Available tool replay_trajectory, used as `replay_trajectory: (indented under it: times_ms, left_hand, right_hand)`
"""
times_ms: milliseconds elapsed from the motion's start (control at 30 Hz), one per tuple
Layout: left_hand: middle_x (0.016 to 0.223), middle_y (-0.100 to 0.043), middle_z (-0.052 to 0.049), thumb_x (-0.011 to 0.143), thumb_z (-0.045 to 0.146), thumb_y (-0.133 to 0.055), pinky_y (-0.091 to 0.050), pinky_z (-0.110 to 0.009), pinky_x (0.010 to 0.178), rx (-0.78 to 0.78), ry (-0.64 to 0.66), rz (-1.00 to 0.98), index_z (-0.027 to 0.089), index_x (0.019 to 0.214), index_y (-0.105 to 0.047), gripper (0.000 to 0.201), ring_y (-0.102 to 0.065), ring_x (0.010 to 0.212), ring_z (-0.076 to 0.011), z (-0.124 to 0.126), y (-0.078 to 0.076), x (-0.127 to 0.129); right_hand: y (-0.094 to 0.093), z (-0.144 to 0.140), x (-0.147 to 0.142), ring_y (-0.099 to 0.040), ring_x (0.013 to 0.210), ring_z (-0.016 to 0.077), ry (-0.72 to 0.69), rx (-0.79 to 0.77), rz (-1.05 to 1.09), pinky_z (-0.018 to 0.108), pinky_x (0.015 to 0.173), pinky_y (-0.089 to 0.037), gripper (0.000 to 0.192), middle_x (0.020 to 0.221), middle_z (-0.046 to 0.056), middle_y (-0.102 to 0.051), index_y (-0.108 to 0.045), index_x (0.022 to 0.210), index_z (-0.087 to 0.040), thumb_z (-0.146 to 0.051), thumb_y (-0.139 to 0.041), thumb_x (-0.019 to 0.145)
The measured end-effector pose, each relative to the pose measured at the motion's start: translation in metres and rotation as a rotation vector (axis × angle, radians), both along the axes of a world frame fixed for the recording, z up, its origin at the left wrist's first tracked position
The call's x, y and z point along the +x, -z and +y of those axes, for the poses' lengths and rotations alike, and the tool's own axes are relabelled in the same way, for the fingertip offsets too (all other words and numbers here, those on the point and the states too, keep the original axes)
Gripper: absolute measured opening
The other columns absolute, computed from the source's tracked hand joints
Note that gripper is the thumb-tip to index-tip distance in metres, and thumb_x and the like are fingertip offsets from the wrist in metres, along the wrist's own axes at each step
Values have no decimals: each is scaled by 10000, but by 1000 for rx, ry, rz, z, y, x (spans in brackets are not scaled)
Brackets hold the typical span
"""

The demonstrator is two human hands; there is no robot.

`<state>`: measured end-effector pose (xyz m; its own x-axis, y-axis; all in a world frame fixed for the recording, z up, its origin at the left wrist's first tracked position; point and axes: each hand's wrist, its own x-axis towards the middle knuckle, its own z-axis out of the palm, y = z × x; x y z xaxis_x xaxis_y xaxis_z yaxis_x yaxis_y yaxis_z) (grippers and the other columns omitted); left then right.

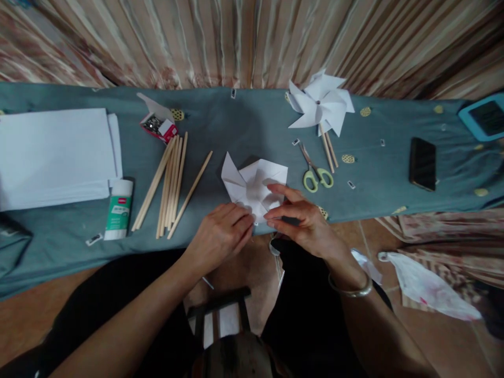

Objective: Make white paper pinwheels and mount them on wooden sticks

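Left hand [220, 231] pinched on the near corner of the folded white paper pinwheel blank [254, 186], pinning it flat at the edge of the grey-blue cloth-covered worktop [236, 121]; right hand [301, 218] closed on the neighbouring flap, fingertips steadying the fold; pale wooden sticks [169, 178] lie left, green-handled scissors [315, 173] right, within reach.

My left hand [220, 233] and right hand [301, 220] pinch the near edge of the folded white paper [254, 186] on the teal cloth [244, 123], wooden sticks [169, 181] just left.
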<state>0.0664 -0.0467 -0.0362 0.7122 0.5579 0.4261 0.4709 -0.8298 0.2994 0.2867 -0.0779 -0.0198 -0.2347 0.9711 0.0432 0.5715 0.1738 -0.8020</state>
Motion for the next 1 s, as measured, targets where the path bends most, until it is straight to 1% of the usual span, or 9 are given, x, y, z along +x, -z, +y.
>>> replay_trajectory:
  times_ms: [100, 300, 400, 500, 600, 767, 833, 933, 1000]
  left_hand:
    - [870, -685, -68, 905, 216, -592, -550, -316, 710, -16, -18, 6, 117, 911, -667, 125, -622, 793, -199, 1, 0, 2]
    - [857, -680, -57, 913, 138, -553, -546, -301, 688, -10, -24, 35, 120, 892, -665, 116, -605, 770, -188, -1, -1, 2]
    - [891, -682, -60, 915, 132, -552, -546, -294, 714, -14, -15, 40, 118, 930, -662, 113, -606, 794, -181, -3, -2, 0]
    - [893, -682, -62, 922, 139, -543, -546, -300, 717, -19, -5, 53, 121, 926, -661, 119, -610, 807, -184, -6, -2, 0]
    - [887, -685, -63, 929, 154, -538, -553, -308, 716, -13, -3, 49, 123, 913, -662, 129, -619, 822, -191, -8, -1, 0]
    - [914, -700, -72, 917, 151, -561, -577, -323, 735, -10, -20, 26, 106, 946, -657, 110, -637, 848, -202, -9, 0, -2]
    - [963, -704, -85, 908, 146, -576, -585, -329, 761, -26, -40, -5, 91, 1010, -645, 135, -646, 867, -204, -9, 1, -2]
    - [1049, -698, -105, 898, 127, -586, -586, -332, 807, -48, -41, -26, 80, 1138, -607, 245, -655, 898, -199, -8, 2, -3]
    - [1102, -689, -116, 891, 111, -589, -584, -332, 821, -46, -29, -24, 90, 1148, -606, 258, -658, 923, -199, -8, 3, -3]
  right_hand:
    - [1, 2, -1, -573, 1218, 228, 4, 8, 21, 473, 1031, -471, 120, 1347, 22, -593, -757, 911, -295, -240, -670, 849]
    - [1, 5, 5, -656, 1046, 193, 66, -27, 135, 408, 948, -521, 62, 1085, 19, -713, -745, 862, -275, -247, -700, 829]
    - [0, 6, 5, -684, 951, 171, 87, -50, 192, 356, 876, -551, 74, 997, 12, -740, -738, 883, -262, -233, -690, 836]
    - [1, 6, -1, -688, 897, 165, 106, -45, 166, 348, 861, -547, 79, 938, 8, -748, -735, 886, -256, -229, -669, 853]
    - [4, 9, -9, -677, 925, 181, 136, 15, 98, 374, 884, -533, 69, 949, 16, -739, -728, 870, -252, -227, -666, 855]
    - [6, 15, -21, -642, 1039, 216, 179, 141, -58, 422, 956, -503, 79, 1065, 40, -714, -720, 828, -239, -187, -662, 839]
    - [6, 16, -24, -626, 1076, 227, 193, 162, -117, 432, 973, -496, 79, 1115, 50, -702, -716, 825, -231, -188, -653, 842]
    - [6, 18, -28, -608, 1105, 237, 202, 191, -167, 433, 971, -500, 76, 1157, 74, -686, -713, 833, -210, -201, -641, 852]
    - [7, 19, -29, -602, 1108, 239, 201, 212, -186, 435, 970, -504, 79, 1161, 79, -683, -711, 833, -204, -208, -636, 857]
